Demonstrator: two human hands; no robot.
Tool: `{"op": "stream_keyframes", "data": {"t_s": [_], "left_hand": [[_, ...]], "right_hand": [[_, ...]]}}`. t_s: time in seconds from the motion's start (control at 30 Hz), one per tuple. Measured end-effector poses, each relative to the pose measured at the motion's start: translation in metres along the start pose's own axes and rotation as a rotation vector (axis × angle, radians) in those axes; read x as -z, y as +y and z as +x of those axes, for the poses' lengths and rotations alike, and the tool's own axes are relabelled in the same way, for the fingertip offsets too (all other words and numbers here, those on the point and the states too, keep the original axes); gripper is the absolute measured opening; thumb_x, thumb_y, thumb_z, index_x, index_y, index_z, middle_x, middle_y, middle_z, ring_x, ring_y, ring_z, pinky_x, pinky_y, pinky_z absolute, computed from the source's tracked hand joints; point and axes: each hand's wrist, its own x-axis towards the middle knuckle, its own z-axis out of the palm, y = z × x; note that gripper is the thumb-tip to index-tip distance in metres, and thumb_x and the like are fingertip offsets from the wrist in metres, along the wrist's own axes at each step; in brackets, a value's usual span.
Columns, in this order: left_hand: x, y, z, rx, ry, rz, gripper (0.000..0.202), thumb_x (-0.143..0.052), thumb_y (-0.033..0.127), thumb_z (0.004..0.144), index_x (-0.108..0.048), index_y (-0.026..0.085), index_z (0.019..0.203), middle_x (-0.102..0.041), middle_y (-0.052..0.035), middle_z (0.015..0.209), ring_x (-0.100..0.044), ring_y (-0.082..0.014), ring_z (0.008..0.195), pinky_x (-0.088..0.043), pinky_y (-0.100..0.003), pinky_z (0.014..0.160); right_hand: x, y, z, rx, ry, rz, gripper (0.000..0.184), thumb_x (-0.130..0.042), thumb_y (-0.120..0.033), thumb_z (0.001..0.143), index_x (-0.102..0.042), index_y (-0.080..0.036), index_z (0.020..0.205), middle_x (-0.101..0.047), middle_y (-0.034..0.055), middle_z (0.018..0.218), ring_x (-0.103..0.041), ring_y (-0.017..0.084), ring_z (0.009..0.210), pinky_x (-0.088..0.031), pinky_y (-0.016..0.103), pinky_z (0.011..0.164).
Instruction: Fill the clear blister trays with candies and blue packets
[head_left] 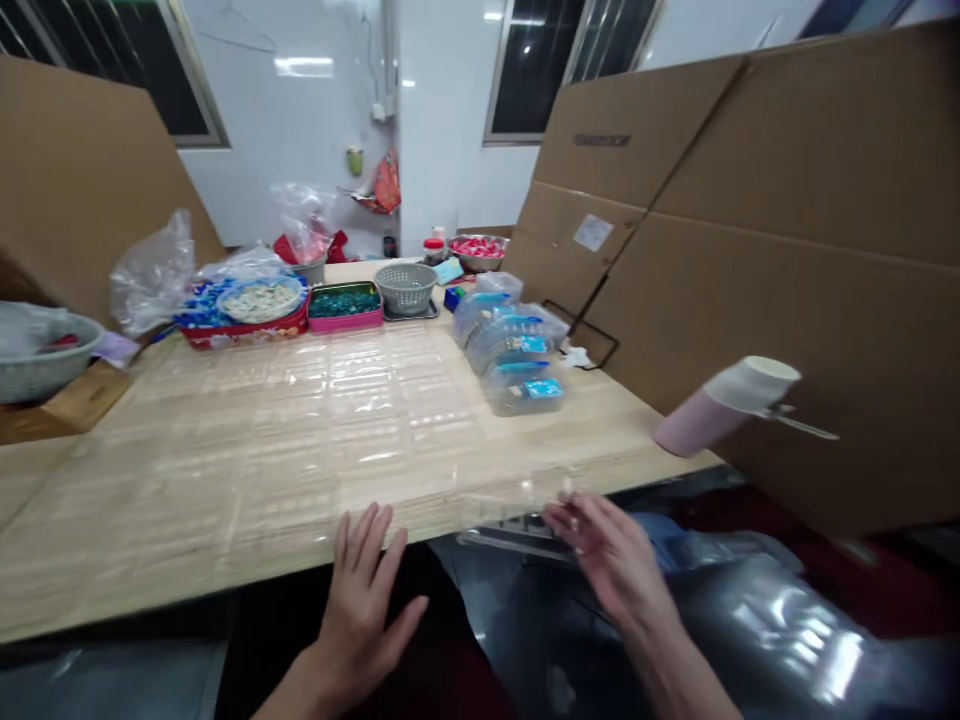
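Note:
My left hand (364, 600) lies at the table's front edge, fingers spread, with nothing in it. To its right, my right hand (611, 555) has its fingers closed on the edge of a clear plastic tray (510, 515), which overlaps the front edge of the table. Motion blur and glare make its exact shape hard to read. Further in, rows of clear plastic trays (367, 395) lie flat across the wooden tabletop (180, 560). Beyond my right hand stand several clear packs with blue labels (525, 390), in a leaning row.
A pink and white bottle (705, 410) tilts near the right edge. Toward the back are a red tin (247, 335), a pink box of dark green pieces (345, 305), a grey basket (405, 288) and a bowl of red pieces (480, 250). Cardboard (787, 250) walls the right side.

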Motion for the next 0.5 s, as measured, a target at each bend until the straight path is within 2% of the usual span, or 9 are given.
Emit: {"op": "stream_keyframes", "data": {"t_s": [0.07,0.17,0.23,0.3,0.37,0.4,0.5], "left_hand": [[0.001,0.004,-0.005,-0.013,-0.007,-0.035,0.054,-0.059,0.018,0.080,-0.042,0.010,0.130,-0.046,-0.0219,0.135,-0.031,-0.0365,0.135,-0.029,-0.062,0.106],[0.004,-0.005,-0.010,0.024,0.021,-0.050,0.051,-0.059,0.017,0.080,-0.044,0.009,0.127,-0.048,-0.0218,0.133,-0.032,-0.0363,0.134,-0.031,-0.063,0.105],[0.007,-0.014,-0.011,0.071,0.051,-0.039,0.047,-0.059,0.016,0.080,-0.047,0.009,0.124,-0.050,-0.0220,0.131,-0.034,-0.0363,0.133,-0.034,-0.063,0.103],[0.011,-0.021,-0.011,0.097,0.077,-0.028,0.042,-0.059,0.015,0.079,-0.050,0.009,0.120,-0.054,-0.0214,0.126,-0.039,-0.0350,0.129,-0.037,-0.061,0.102],[0.015,-0.021,-0.009,0.051,0.095,-0.041,0.036,-0.058,0.015,0.079,-0.054,0.008,0.113,-0.060,-0.0199,0.117,-0.047,-0.0324,0.124,-0.040,-0.057,0.101],[0.017,-0.018,-0.008,-0.005,0.096,-0.064,0.032,-0.058,0.016,0.078,-0.056,0.008,0.109,-0.063,-0.0190,0.111,-0.050,-0.0312,0.120,-0.042,-0.054,0.101],[0.018,-0.001,0.004,-0.272,0.072,-0.152,0.027,-0.056,0.024,0.079,-0.061,0.007,0.099,-0.067,-0.0169,0.101,-0.056,-0.0293,0.112,-0.042,-0.048,0.102]], "right_hand": [[-0.023,0.019,0.005,-0.128,-0.097,0.051,0.035,-0.084,-0.042,0.056,-0.062,-0.017,0.067,-0.067,0.0036,0.071,-0.066,0.021,0.064,-0.057,0.037,0.063],[-0.041,0.029,0.010,-0.198,-0.174,0.043,0.036,-0.085,-0.041,0.053,-0.062,-0.017,0.066,-0.067,0.0035,0.069,-0.066,0.020,0.062,-0.056,0.035,0.061],[-0.049,0.020,0.015,-0.204,-0.233,-0.002,0.037,-0.085,-0.043,0.054,-0.063,-0.016,0.066,-0.067,0.0036,0.070,-0.066,0.020,0.062,-0.056,0.034,0.061],[-0.059,-0.003,0.025,-0.189,-0.341,-0.095,0.036,-0.083,-0.044,0.057,-0.064,-0.016,0.067,-0.067,0.0038,0.070,-0.065,0.018,0.062,-0.054,0.031,0.061],[-0.078,-0.036,0.043,-0.151,-0.535,-0.238,0.032,-0.080,-0.043,0.062,-0.065,-0.015,0.068,-0.066,0.0040,0.069,-0.064,0.016,0.061,-0.052,0.028,0.061],[-0.092,-0.052,0.054,-0.130,-0.674,-0.328,0.029,-0.079,-0.040,0.064,-0.066,-0.014,0.067,-0.066,0.0041,0.068,-0.063,0.016,0.061,-0.051,0.027,0.061],[-0.153,-0.084,0.083,-0.093,-1.240,-0.680,0.017,-0.072,-0.027,0.070,-0.066,-0.014,0.060,-0.065,0.0019,0.060,-0.059,0.014,0.058,-0.045,0.025,0.057]]}}
